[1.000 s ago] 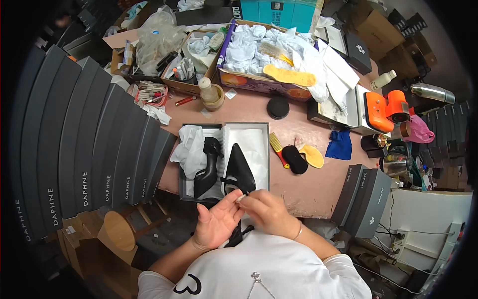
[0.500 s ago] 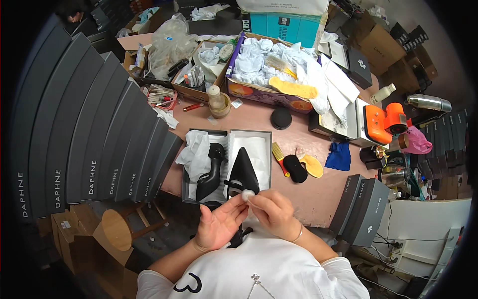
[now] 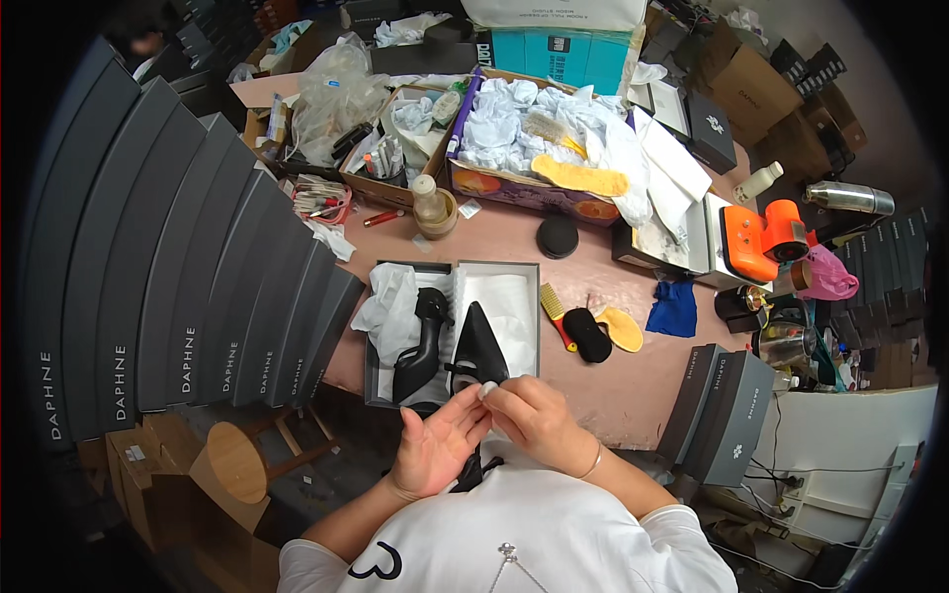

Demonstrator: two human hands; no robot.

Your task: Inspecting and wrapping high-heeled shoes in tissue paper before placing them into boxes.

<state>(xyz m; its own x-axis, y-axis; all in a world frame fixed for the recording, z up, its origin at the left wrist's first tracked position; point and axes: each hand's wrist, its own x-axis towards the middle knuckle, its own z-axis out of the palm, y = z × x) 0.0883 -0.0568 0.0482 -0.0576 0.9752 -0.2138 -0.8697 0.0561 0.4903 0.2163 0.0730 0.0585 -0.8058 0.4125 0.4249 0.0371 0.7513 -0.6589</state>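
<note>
A black pointed high-heeled shoe (image 3: 477, 348) lies with its toe over the open grey shoe box (image 3: 372, 381) and its back end down near my body. My right hand (image 3: 539, 423) pinches a small white piece (image 3: 487, 389) against the shoe's opening. Just left of the shoe, my left hand (image 3: 435, 453) is palm up with its fingers apart, its fingertips touching my right fingers. A second black heeled shoe (image 3: 423, 346) lies in the box beside crumpled white tissue paper (image 3: 390, 311).
A tall row of dark shoe boxes (image 3: 198, 326) stands to my left, two more (image 3: 722, 415) at the right. On the pink table lie a yellow comb (image 3: 554, 308), insoles (image 3: 603, 331), a blue cloth (image 3: 675, 306), a black round lid (image 3: 558, 235) and an orange tool (image 3: 763, 239). Cartons of tissue (image 3: 534, 148) fill the back.
My hands have stayed together over the shoe. The small white piece now shows at my right fingertips, and my left fingers have closed in toward them.
</note>
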